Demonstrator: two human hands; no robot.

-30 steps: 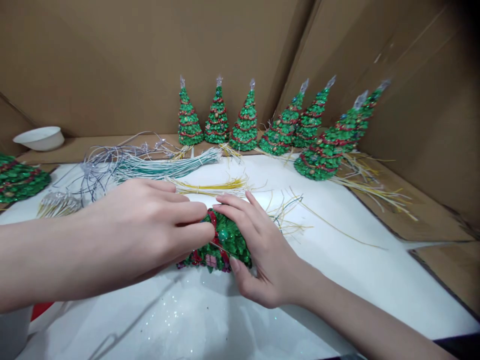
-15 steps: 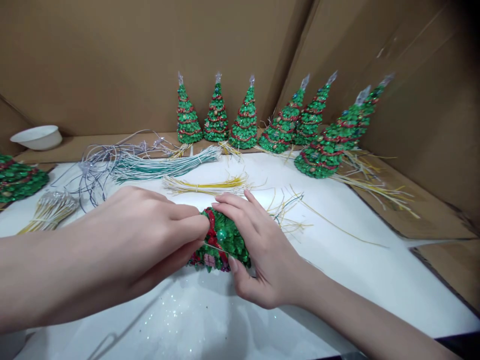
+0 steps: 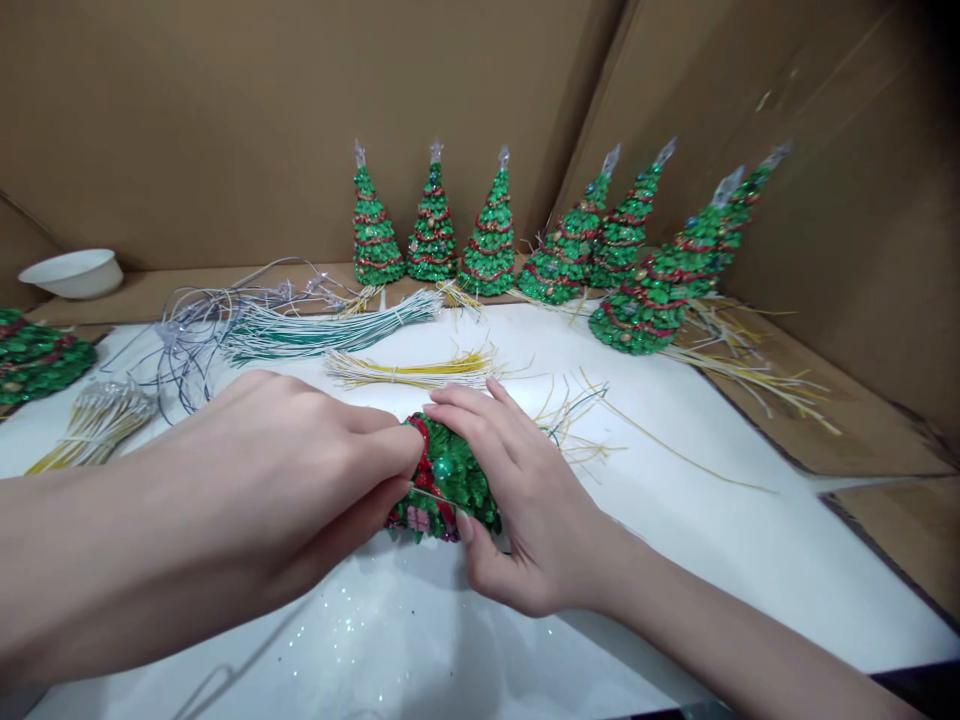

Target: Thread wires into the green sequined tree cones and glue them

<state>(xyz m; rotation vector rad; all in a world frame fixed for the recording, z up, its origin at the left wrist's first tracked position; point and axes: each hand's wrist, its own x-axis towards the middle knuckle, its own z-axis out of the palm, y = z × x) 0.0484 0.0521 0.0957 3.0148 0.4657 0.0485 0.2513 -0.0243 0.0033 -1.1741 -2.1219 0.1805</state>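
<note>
A green miniature Christmas tree [image 3: 465, 480] with red garland, a teal ball and a pink gift lies on its side in front of me. My right hand [image 3: 517, 500] wraps around its right part, thumb at the near side and fingers over the top. My left hand [image 3: 337, 460] is closed in a pinch at the tree's left end and covers that end. From its fingertips a thin wire [image 3: 435, 496] runs across the tree to my right thumb. Whether the wire is stiff or a thread I cannot tell.
Several finished-looking trees [image 3: 487, 240] stand at the back. Bundles of green-white wires [image 3: 330, 330] and yellow-white wires [image 3: 420, 370] lie beyond my hands. A white bowl [image 3: 75, 275] is far left, near another tree [image 3: 45, 355] and a wire bundle [image 3: 101, 420]. A wire hook [image 3: 206, 690] lies in front, by glitter.
My left hand has shifted very slightly right along the tree. My right hand and the tree stay nearly in place.
</note>
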